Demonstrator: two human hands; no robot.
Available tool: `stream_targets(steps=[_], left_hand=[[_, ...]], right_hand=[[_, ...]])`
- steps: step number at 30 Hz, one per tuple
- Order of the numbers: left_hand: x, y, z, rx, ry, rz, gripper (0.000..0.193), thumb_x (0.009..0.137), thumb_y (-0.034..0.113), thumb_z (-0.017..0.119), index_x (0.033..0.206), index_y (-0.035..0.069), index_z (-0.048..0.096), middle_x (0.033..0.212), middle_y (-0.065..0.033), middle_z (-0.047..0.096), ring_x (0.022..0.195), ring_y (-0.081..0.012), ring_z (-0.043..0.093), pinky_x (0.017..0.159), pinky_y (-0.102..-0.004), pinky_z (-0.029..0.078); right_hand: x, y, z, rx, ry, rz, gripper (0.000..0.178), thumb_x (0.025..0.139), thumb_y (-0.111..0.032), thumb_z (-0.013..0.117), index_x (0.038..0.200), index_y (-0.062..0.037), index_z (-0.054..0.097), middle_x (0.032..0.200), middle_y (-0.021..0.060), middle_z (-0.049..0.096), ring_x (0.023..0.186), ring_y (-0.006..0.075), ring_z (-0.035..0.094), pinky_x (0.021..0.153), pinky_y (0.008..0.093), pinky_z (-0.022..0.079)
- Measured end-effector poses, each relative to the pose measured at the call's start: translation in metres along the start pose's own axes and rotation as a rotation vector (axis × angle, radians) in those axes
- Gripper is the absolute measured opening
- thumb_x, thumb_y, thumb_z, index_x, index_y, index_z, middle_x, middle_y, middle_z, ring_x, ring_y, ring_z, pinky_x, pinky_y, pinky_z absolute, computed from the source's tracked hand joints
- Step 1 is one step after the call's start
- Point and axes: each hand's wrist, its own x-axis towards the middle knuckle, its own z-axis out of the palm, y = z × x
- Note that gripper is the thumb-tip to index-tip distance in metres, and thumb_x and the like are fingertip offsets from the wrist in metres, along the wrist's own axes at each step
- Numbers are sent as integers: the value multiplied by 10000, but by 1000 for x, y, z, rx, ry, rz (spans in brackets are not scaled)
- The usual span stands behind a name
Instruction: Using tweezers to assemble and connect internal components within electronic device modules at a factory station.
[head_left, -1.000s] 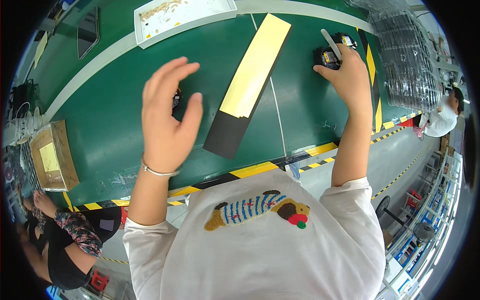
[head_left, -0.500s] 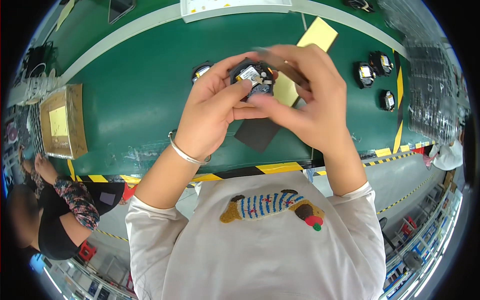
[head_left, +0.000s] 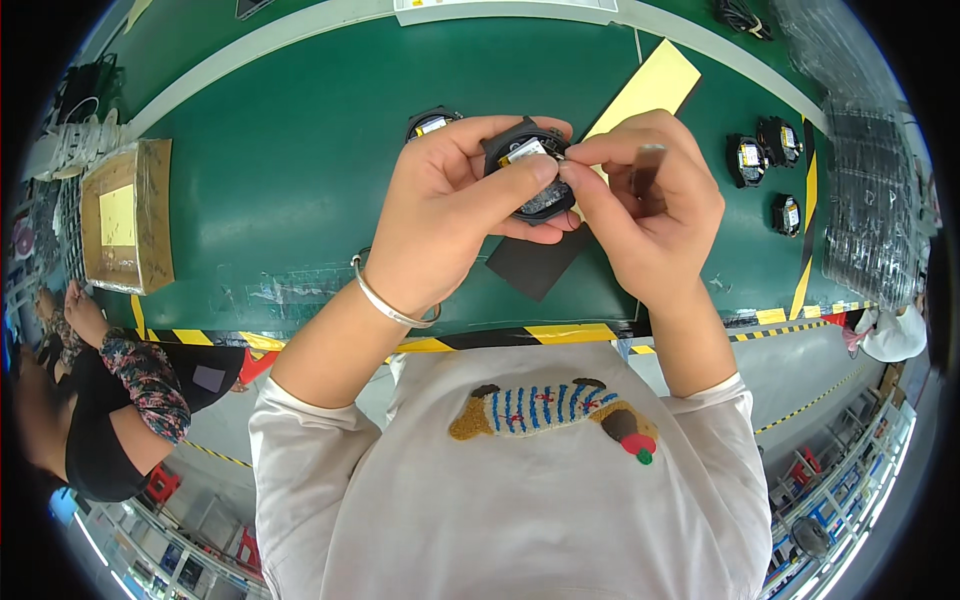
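Note:
My left hand [head_left: 450, 205] is closed round an opened round black watch case [head_left: 545, 200], its inside facing up. A white-and-yellow labelled battery shows in it, and my left thumb lies over the parts. At the case's right edge, my right thumb and forefinger are pinched together; whatever is between the tips is too small to make out. My right hand [head_left: 650, 215] also keeps a flat metal tool [head_left: 648, 168], tweezers by its look, tucked among its other fingers. Just beyond my left hand lies another open watch case [head_left: 432, 122] on the green table.
Below my hands a yellow strip [head_left: 655, 85] and a black strip [head_left: 535, 265] lie slantwise. Several watch cases [head_left: 748, 160] rest at right, beside stacked clear plastic trays [head_left: 875, 190]. A cardboard box [head_left: 155, 215] stands at left, near a co-worker's arm [head_left: 150, 385]. A white tray [head_left: 510, 12] is at the back.
My right hand has brought its thumb and forefinger together at the case's edge. The metal tool has swung from over the case back into my right hand. The whole view has shifted slightly.

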Motion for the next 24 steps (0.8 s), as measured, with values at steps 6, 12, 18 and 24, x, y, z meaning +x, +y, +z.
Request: stream_targets(steps=[6, 12, 18, 24], left_hand=[[-1, 1, 2, -20, 18, -44, 311, 882, 114, 577, 1139, -59, 560, 892, -149, 658, 684, -214, 678, 600, -310, 602], [-1, 5, -2, -39, 13, -130, 317, 875, 162, 601, 1103, -58, 575, 844, -127, 652, 612, -197, 664, 517, -271, 581], [1, 8, -10, -80, -58, -251, 348, 854, 207, 643, 1071, -57, 580, 820, -97, 630, 633, -183, 662, 508, -237, 553], [1, 9, -12, 23, -94, -272, 272, 876, 156, 587, 1080, -22, 567, 923, -136, 665, 575, -119, 629, 493, -207, 536]], right_hand=[[-2, 1, -3, 101, -23, 8, 127, 675, 55, 698, 775, 7, 637, 685, 23, 524, 507, 68, 402, 421, 209, 279], [6, 12, -14, 147, -159, -12, 104, 712, 61, 658, 806, 17, 645, 673, 12, 492, 529, 66, 406, 454, 204, 298], [13, 11, -10, 260, -259, 122, 75, 741, 46, 635, 808, 14, 642, 706, -2, 483, 539, 43, 404, 456, 192, 286], [63, 32, 2, -25, -55, -8, 106, 734, -47, 671, 724, -7, 574, 619, -8, 484, 519, 68, 395, 460, 226, 305]])
